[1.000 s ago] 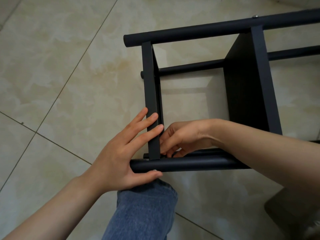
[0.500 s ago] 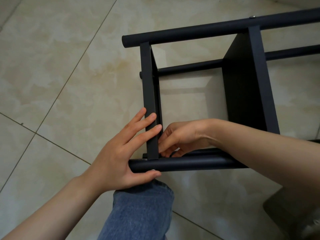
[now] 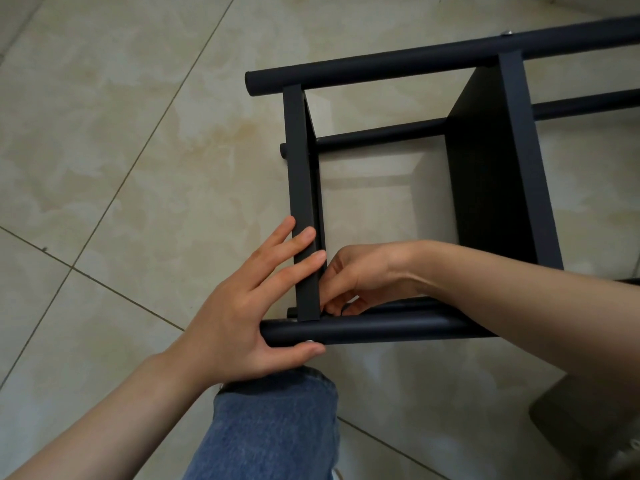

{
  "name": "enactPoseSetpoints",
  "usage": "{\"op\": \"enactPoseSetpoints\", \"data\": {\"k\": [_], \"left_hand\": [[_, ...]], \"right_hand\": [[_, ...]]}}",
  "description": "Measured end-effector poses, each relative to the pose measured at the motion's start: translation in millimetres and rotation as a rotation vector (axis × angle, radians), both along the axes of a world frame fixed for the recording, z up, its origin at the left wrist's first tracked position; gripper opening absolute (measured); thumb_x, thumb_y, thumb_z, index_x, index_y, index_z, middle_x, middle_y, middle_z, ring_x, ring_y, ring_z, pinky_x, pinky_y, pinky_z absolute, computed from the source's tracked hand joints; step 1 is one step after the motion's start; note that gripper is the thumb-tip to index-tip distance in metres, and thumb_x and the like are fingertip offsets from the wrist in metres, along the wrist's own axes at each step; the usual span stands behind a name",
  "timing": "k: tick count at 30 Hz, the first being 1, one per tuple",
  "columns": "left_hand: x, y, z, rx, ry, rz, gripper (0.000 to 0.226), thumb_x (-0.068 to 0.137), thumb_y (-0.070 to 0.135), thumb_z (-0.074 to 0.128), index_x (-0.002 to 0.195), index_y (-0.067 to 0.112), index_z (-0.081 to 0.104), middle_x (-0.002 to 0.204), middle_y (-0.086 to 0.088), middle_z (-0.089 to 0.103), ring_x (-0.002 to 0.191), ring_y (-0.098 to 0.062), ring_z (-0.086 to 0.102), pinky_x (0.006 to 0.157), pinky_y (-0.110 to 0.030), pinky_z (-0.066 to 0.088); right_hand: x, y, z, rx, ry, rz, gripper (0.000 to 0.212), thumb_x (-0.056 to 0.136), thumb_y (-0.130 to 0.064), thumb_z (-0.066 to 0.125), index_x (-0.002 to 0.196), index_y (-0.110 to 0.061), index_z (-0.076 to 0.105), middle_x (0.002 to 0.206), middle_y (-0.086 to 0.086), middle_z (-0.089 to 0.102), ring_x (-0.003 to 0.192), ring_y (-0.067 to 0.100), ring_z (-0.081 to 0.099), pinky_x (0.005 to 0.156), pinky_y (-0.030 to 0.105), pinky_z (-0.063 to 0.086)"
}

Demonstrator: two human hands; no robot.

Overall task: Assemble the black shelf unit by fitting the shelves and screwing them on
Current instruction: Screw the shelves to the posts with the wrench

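Observation:
The black shelf unit (image 3: 398, 60) lies on its side on the tiled floor, its round poles running left to right. An end shelf (image 3: 300, 161) stands on edge between the near pole (image 3: 381, 329) and the far pole. My left hand (image 3: 249, 306) lies against that shelf with straight fingers, its thumb under the near pole beside a silver screw head (image 3: 309, 341). My right hand (image 3: 360, 278) reaches inside the frame, fingers curled at the corner where shelf meets pole; what they pinch is hidden. A second shelf (image 3: 498, 181) stands further right.
My knee in blue jeans (image 3: 277, 420) sits just below the near pole. A dark object (image 3: 588, 420) lies on the floor at the lower right. Another silver screw head (image 3: 508, 32) shows on the far pole. Beige floor tiles (image 3: 104, 133) spread to the left.
Both hands have stayed in place on the end shelf. The fingers of my right hand have shifted slightly down at the inner corner.

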State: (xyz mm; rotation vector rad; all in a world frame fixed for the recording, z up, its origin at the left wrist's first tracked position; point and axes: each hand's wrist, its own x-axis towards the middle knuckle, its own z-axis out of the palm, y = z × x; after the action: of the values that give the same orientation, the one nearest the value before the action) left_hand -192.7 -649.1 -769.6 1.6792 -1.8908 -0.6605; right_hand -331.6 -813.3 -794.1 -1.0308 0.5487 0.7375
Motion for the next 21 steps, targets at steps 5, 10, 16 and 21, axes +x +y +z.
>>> {"op": "enactPoseSetpoints", "data": {"k": [5,10,16,21], "left_hand": [[-0.4,0.7,0.2,-0.001,0.004,0.010,0.080,0.085,0.051,0.073,0.147,0.009,0.045,0.161,-0.011,0.035,0.154,-0.030,0.021,0.123,-0.033,0.025],[-1.0,0.9,1.3,0.004,0.003,0.017,0.080,0.083,0.049,0.075,0.146,0.009,0.046,0.160,-0.010,0.035,0.154,-0.029,0.021,0.123,-0.034,0.026],[-1.3,1.2,1.3,0.006,0.002,0.019,0.081,0.083,0.049,0.076,0.146,0.009,0.046,0.161,-0.010,0.035,0.155,-0.029,0.020,0.122,-0.036,0.029],[-1.1,1.8,1.4,0.004,0.007,0.021,0.080,0.083,0.050,0.075,0.146,0.009,0.046,0.161,-0.009,0.035,0.155,-0.028,0.020,0.121,-0.039,0.032]], "right_hand": [[1.3,-0.4,0.0,-0.004,0.019,0.008,0.017,0.091,-0.017,0.068,0.075,-0.015,0.072,0.073,0.001,0.063,0.074,0.011,0.057,0.076,0.025,0.044],[-1.5,-3.5,1.9,0.054,0.017,-0.017,0.011,0.093,-0.008,0.063,0.086,-0.010,0.071,0.079,0.003,0.063,0.075,0.011,0.059,0.076,0.023,0.047],[-1.1,-2.6,0.2,-0.027,0.043,0.042,0.019,0.092,-0.023,0.067,0.075,-0.015,0.072,0.070,-0.002,0.062,0.070,0.010,0.056,0.073,0.025,0.044],[-0.9,-1.8,-1.7,0.032,0.020,-0.011,0.011,0.094,-0.010,0.063,0.085,-0.010,0.070,0.080,0.003,0.062,0.075,0.012,0.057,0.077,0.026,0.045]]}}
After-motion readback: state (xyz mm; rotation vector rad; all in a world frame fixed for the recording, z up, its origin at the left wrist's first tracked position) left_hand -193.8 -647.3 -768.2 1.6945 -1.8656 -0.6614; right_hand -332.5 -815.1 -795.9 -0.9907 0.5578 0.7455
